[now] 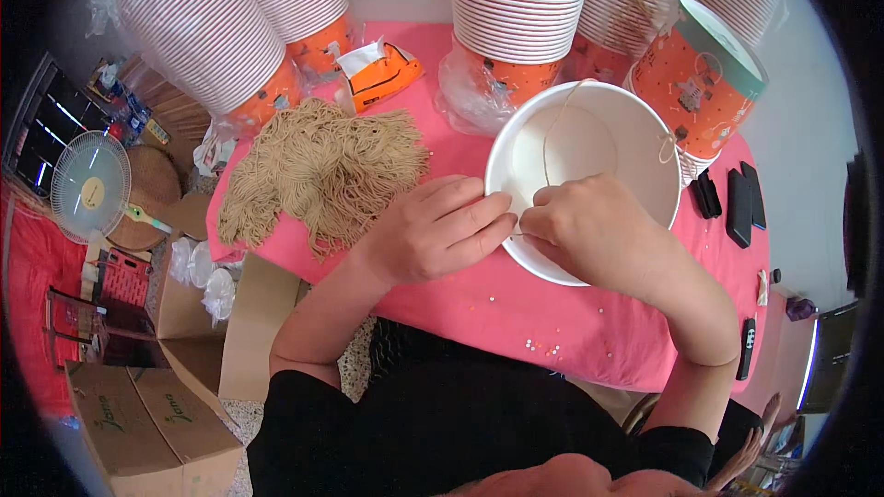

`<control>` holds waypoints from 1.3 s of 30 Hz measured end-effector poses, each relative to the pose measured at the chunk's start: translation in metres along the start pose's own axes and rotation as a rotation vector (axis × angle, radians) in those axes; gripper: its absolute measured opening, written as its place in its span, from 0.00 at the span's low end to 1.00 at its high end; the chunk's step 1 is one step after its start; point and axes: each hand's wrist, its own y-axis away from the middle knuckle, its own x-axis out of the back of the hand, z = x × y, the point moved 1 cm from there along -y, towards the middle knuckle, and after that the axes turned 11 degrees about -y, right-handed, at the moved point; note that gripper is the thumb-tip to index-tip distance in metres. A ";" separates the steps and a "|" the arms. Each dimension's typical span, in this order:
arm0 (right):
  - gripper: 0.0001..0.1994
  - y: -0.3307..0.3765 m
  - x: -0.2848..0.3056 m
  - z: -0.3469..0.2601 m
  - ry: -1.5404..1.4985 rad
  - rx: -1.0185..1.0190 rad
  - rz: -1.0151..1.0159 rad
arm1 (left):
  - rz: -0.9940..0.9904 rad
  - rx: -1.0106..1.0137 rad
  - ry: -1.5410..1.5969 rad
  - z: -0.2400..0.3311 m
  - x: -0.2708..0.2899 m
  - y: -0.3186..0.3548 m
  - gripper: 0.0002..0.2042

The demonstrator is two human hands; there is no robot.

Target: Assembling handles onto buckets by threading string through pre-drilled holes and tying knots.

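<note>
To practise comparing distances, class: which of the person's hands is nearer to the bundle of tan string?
Left. The left hand is by the string bundle's near right edge; the right hand is farther right, over the white bucket.

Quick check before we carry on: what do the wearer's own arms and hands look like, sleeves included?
Short, plain black sleeves leave both forearms bare. The left hand and right hand are ungloved. No watch, bracelet or ring shows on either.
</note>
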 end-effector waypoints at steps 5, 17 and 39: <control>0.05 0.002 0.000 0.001 0.012 0.014 -0.008 | -0.019 0.004 0.006 -0.002 0.004 -0.001 0.12; 0.03 -0.001 0.003 -0.004 0.084 0.007 -0.075 | 0.008 -0.008 0.002 0.001 -0.001 0.001 0.11; 0.05 0.001 0.006 -0.009 0.044 0.007 -0.028 | 0.027 -0.018 -0.038 0.002 0.002 0.003 0.12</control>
